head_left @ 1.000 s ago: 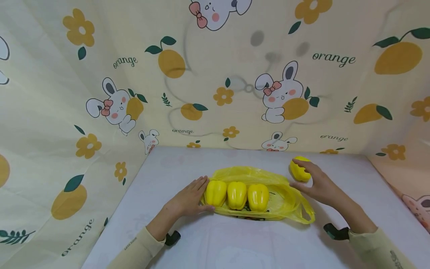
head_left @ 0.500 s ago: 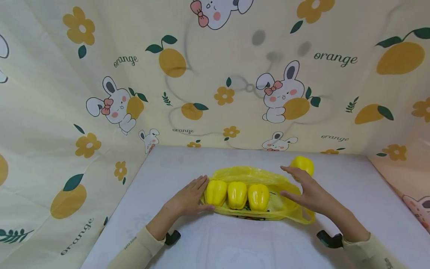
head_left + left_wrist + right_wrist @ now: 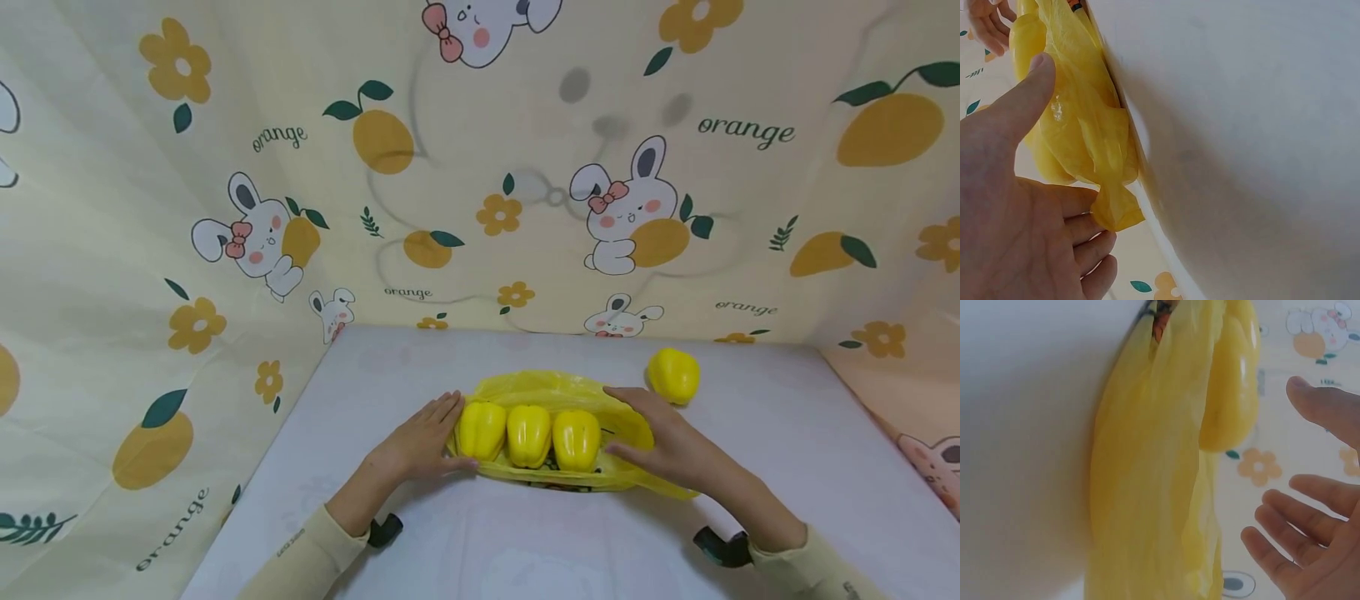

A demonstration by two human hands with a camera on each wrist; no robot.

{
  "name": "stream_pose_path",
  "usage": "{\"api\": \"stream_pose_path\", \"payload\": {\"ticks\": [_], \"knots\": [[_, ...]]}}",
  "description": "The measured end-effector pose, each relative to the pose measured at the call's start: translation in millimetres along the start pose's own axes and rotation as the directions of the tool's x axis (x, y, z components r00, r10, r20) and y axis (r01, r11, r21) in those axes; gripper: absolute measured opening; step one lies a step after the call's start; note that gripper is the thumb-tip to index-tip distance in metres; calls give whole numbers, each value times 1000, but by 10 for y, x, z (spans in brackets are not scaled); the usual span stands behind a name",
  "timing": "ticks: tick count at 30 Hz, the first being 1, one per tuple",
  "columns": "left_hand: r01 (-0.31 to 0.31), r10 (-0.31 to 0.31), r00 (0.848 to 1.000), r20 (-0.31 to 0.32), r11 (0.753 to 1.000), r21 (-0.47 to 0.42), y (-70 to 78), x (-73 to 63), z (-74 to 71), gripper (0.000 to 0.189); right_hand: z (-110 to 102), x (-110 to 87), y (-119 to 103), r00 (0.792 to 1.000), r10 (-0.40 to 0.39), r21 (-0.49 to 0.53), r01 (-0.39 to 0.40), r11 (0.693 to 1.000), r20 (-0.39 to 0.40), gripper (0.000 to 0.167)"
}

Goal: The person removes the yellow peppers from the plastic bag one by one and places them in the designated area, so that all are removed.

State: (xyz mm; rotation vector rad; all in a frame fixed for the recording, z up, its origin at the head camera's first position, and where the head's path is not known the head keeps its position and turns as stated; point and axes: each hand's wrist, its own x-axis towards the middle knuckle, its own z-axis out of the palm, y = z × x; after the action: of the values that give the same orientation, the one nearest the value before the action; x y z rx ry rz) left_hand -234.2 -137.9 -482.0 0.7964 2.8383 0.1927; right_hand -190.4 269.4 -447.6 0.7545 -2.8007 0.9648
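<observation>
Bag, one: yellow plastic (image 3: 1085, 119), translucent and creased, lying along the pale bench (image 3: 1266, 119), its gathered end lowest in view. Yellow pepper, one, smooth (image 3: 1027, 39), showing at the bag's upper part. Left hand (image 3: 1025, 215): palm toward the camera, thumb extended across the front of the bag, the index fingertip partly hidden by the gathered end. Right hand (image 3: 986, 30): upper corner, partly cropped. Cloth (image 3: 1138, 256): cream, printed with green leaves and orange flowers.

The left hand (image 3: 422, 443) and right hand (image 3: 669, 439) face each other, both with thumbs apart from their fingers.
</observation>
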Motion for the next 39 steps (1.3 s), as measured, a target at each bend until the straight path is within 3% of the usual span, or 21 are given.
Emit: {"api": "stream_pose_path", "payload": {"ticks": [5,17,26,39], "knots": [[1,-1,1000,1,1000,-4,3,3,4,112,54,-10,-56,999,39,-2,-39,999,35,81],[4,-4,1000,5,1000,-3,8,8,12,112,201,10,-55,999,-14,-26,15,1000,29,83],[2,-2,1000,8,1000,-3,12,5,7,112,262,24,-107,996,69,-51,-67,996,50,90],[2,-1,1000,14,1000,-12,20,1,-9,112,314,64,-133,994,93,-81,-88,993,65,91]]}}
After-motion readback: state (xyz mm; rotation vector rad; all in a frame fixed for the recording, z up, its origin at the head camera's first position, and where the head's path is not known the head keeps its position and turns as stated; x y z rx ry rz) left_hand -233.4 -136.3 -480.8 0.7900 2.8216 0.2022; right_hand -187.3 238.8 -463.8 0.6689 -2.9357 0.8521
